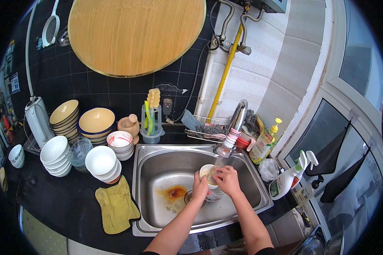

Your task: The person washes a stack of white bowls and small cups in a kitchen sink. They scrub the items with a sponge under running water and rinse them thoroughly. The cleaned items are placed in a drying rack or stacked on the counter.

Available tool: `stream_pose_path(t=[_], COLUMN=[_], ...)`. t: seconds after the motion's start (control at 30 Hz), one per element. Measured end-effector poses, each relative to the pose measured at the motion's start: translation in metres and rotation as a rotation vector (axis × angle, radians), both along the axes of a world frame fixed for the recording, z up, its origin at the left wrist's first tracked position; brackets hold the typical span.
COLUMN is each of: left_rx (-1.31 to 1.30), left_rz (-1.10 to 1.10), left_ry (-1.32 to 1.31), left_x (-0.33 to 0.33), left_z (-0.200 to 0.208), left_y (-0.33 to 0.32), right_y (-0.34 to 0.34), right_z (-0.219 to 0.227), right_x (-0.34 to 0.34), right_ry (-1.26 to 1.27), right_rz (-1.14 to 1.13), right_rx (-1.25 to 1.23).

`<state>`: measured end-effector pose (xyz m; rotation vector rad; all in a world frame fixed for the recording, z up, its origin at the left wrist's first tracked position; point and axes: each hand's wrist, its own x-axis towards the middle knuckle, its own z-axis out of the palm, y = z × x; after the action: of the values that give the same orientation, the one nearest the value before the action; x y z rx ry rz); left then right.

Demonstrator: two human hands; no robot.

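Observation:
Over the steel sink (137, 178), my left hand (198, 187) grips a small white bowl (204, 169) by its side, tilted under the tap (238, 121). Water runs down from the spout onto it. My right hand (226, 178) has its fingers curled in at the bowl's mouth; whether they pinch something there is hidden. Below the hands, another patterned bowl (216, 196) stands in the basin, partly covered. Left of it, a reddish-brown stain of liquid (174, 192) and some foam spread on the sink floor near the drain.
Left of the sink stand stacked white bowls (55, 151), glass bowls (78, 151), cream bowls (97, 121) and a yellow cloth (117, 206). A wire rack (204, 134) with scrubbers sits behind the tap. Right are a soap bottle (263, 144) and a spray bottle (285, 180).

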<state>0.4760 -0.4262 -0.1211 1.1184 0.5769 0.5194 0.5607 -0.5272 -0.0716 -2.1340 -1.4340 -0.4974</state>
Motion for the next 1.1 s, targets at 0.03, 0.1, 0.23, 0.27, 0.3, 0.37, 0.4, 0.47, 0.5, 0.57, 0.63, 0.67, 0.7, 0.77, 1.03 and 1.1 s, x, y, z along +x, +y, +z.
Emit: stream_pose_path(t=[0.03,0.1,0.23,0.27,0.3,0.37,0.4,0.47,0.5,0.57,0.63,0.67,0.7,0.77,1.03,1.1], left_rx=[0.020,0.066,0.069,0.057,0.045,0.074,0.087,0.115,0.089,0.043,-0.003,-0.022,-0.012,0.008,-0.068,-0.006], left_rz=[-0.001,-0.008,-0.126,-0.139,-0.153,-0.143,-0.138,-0.075,-0.044,-0.020,-0.040,-0.047,-0.074,-0.124,0.016,0.086], left_ry=[0.021,0.060,0.025,0.021,0.018,0.042,0.055,-0.028,-0.039,-0.058,-0.066,-0.068,-0.053,-0.022,-0.121,-0.151], left_x=[-0.001,-0.001,0.000,0.002,0.003,0.000,-0.001,-0.003,-0.002,0.000,0.002,0.001,0.000,-0.004,-0.001,0.003], left_z=[0.002,0.007,0.004,-0.002,-0.005,-0.005,-0.005,0.002,0.002,0.002,-0.001,0.000,0.003,0.010,0.012,0.002], left_y=[-0.001,-0.004,-0.004,-0.002,-0.001,0.004,0.005,0.001,-0.001,-0.002,-0.001,0.000,0.000,-0.002,-0.007,-0.004], right_y=[0.005,0.013,0.033,0.039,0.044,0.047,0.044,0.035,0.033,0.031,0.035,0.038,0.041,0.046,0.038,0.028], right_z=[0.002,0.005,0.010,0.012,0.017,0.024,0.026,0.027,0.022,0.013,0.007,0.009,0.012,0.017,0.002,0.000], right_x=[0.004,0.006,0.017,0.012,0.003,0.001,0.006,0.017,0.020,0.021,0.019,0.018,0.017,0.011,-0.003,-0.006], right_ry=[0.023,0.038,0.044,0.059,0.042,-0.011,-0.047,-0.091,-0.105,-0.151,-0.207,-0.203,-0.200,-0.131,0.125,0.154], right_rz=[-0.025,-0.069,0.127,0.266,0.311,0.283,0.209,-0.067,-0.142,-0.233,-0.269,-0.203,-0.137,0.024,0.260,0.176], right_rx=[-0.026,0.046,-0.026,-0.026,-0.057,-0.096,-0.105,-0.201,-0.143,-0.066,-0.039,-0.045,-0.051,-0.084,-0.094,-0.295])
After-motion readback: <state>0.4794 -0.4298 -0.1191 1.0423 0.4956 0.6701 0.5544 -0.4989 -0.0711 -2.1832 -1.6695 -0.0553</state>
